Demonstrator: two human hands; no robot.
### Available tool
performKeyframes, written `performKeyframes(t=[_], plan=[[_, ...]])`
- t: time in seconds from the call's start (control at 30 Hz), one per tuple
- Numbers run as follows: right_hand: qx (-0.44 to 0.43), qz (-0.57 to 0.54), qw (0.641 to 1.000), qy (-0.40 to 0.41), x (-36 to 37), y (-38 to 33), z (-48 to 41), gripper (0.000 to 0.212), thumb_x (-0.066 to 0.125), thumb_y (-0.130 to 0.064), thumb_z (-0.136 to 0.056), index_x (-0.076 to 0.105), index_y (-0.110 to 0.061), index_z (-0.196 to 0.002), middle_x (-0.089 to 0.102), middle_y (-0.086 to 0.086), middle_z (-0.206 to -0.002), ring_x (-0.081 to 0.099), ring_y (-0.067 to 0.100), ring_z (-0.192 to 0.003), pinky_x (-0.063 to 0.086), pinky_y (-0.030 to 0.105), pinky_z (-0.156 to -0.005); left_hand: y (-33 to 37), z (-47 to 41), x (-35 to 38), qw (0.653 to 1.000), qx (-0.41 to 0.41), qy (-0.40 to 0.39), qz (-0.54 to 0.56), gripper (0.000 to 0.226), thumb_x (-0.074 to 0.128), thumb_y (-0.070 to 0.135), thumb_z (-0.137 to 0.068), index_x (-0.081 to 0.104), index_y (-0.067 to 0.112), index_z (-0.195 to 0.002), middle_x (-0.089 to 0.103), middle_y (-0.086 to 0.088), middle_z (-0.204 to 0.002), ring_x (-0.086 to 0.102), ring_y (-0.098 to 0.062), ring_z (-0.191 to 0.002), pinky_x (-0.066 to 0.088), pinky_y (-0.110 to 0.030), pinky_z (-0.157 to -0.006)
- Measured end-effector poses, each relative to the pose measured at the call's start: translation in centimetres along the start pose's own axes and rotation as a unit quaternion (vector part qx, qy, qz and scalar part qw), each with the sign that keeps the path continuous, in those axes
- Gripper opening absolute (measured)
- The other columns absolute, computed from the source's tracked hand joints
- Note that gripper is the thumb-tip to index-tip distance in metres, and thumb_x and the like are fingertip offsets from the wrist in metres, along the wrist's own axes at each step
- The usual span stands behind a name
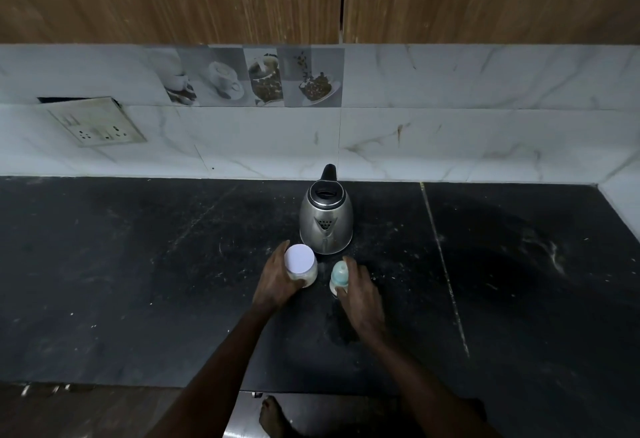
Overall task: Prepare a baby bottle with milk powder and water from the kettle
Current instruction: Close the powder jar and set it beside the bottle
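Two bare hands reach over the dark stone counter (138, 281). Left hand (277, 281) curls its fingers round the clear round jar of pale powder with a white lid (300, 264). Right hand (360, 290) grips the small baby bottle with a teal cap (338, 274), which stands upright just beside the jar. Just behind both stands the stainless-steel electric kettle with a black lid and handle (325, 221), near the white marble-patterned wall tiles (450, 139).
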State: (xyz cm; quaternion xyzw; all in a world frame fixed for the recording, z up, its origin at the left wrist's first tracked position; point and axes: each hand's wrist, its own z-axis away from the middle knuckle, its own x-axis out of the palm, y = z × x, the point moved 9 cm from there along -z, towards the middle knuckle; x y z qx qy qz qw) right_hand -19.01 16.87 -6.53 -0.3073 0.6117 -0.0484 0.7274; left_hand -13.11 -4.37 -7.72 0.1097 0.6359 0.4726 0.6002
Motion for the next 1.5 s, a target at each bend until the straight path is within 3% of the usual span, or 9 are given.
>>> performKeyframes(t=[0.2, 0.47, 0.6, 0.8, 0.93, 1.2, 1.33, 1.5], plan=[[-0.008, -0.009, 1.000, 0.001, 0.1, -0.6, -1.9, 0.069, 0.077, -0.025, -0.086, 0.044, -0.026, -0.147, 0.057, 0.006, -0.128, 0.065, 0.030, -0.111, 0.053, 0.042, -0.085, 0.1, -0.8, 0.0, 1.000, -0.014, -0.002, 0.008, 0.113, 0.095, 0.016, -0.066, 0.034, 0.009, -0.160, 0.042, -0.013, -0.164, 0.042, -0.030, -0.149, 0.034, -0.039, -0.124], [-0.006, -0.018, 1.000, 0.003, 0.0, -0.8, -3.5, 0.074, 0.078, -0.022, -0.085, 0.042, -0.022, -0.151, 0.058, 0.008, -0.134, 0.066, 0.031, -0.114, 0.054, 0.042, -0.087, 0.5, -1.4, 0.9, 1.000, 0.002, -0.019, 0.007, 0.111, 0.094, 0.018, -0.066, 0.034, 0.010, -0.160, 0.047, -0.014, -0.160, 0.046, -0.031, -0.146, 0.037, -0.036, -0.120], [-0.001, -0.013, 1.000, 0.003, 0.0, -0.7, -4.0, 0.078, 0.081, -0.018, -0.084, 0.042, -0.016, -0.151, 0.057, 0.010, -0.142, 0.065, 0.031, -0.120, 0.053, 0.039, -0.091, 1.4, -1.4, 1.1, 0.999, 0.012, -0.027, 0.019, 0.108, 0.092, 0.018, -0.065, 0.036, 0.011, -0.158, 0.050, -0.011, -0.156, 0.050, -0.028, -0.143, 0.035, -0.027, -0.113], [0.004, -0.014, 1.000, 0.002, 0.1, -0.5, -4.9, 0.080, 0.083, -0.015, -0.081, 0.042, -0.013, -0.149, 0.058, 0.014, -0.141, 0.066, 0.035, -0.118, 0.054, 0.041, -0.089, 1.0, -1.4, 1.1, 0.999, 0.024, -0.023, 0.037, 0.115, 0.081, 0.049, -0.057, 0.037, 0.014, -0.158, 0.051, -0.007, -0.157, 0.050, -0.022, -0.141, 0.039, -0.031, -0.115], [0.005, -0.015, 1.000, -0.003, 0.4, -0.5, -5.3, 0.081, 0.083, -0.017, -0.081, 0.040, -0.014, -0.150, 0.057, 0.014, -0.142, 0.065, 0.035, -0.119, 0.055, 0.042, -0.090, 0.8, -1.3, 1.2, 0.999, 0.032, -0.021, 0.038, 0.111, 0.081, 0.042, -0.062, 0.036, 0.010, -0.158, 0.049, -0.009, -0.158, 0.049, -0.020, -0.142, 0.037, -0.028, -0.116], [0.005, 0.000, 1.000, -0.001, 0.5, -0.4, -5.1, 0.078, 0.084, -0.021, -0.082, 0.041, -0.014, -0.147, 0.060, 0.014, -0.137, 0.068, 0.036, -0.113, 0.056, 0.042, -0.084, 0.7, -1.2, 1.7, 0.998, 0.039, -0.012, 0.049, 0.110, 0.073, 0.056, -0.066, 0.036, 0.007, -0.157, 0.049, -0.009, -0.157, 0.049, -0.019, -0.139, 0.037, -0.029, -0.115], [-0.002, 0.014, 1.000, -0.010, 0.6, -0.4, -5.0, 0.085, 0.081, -0.026, -0.086, 0.033, -0.015, -0.155, 0.052, 0.012, -0.147, 0.064, 0.032, -0.123, 0.055, 0.040, -0.089, 0.1, -1.1, 2.1, 0.999, 0.038, 0.004, 0.029, 0.107, 0.078, 0.046, -0.072, 0.032, 0.004, -0.159, 0.045, -0.014, -0.160, 0.046, -0.025, -0.144, 0.037, -0.036, -0.120], [0.019, 0.036, 0.999, 0.013, -0.1, 0.9, -3.4, 0.087, 0.076, -0.022, -0.086, 0.027, -0.021, -0.157, 0.051, 0.008, -0.143, 0.064, 0.030, -0.121, 0.058, 0.044, -0.086, -0.4, -0.8, 2.7, 0.998, 0.060, 0.020, 0.018, 0.109, 0.086, 0.024, -0.082, 0.018, 0.002, -0.164, 0.026, -0.012, -0.170, 0.025, -0.015, -0.153, 0.023, -0.034, -0.127]])
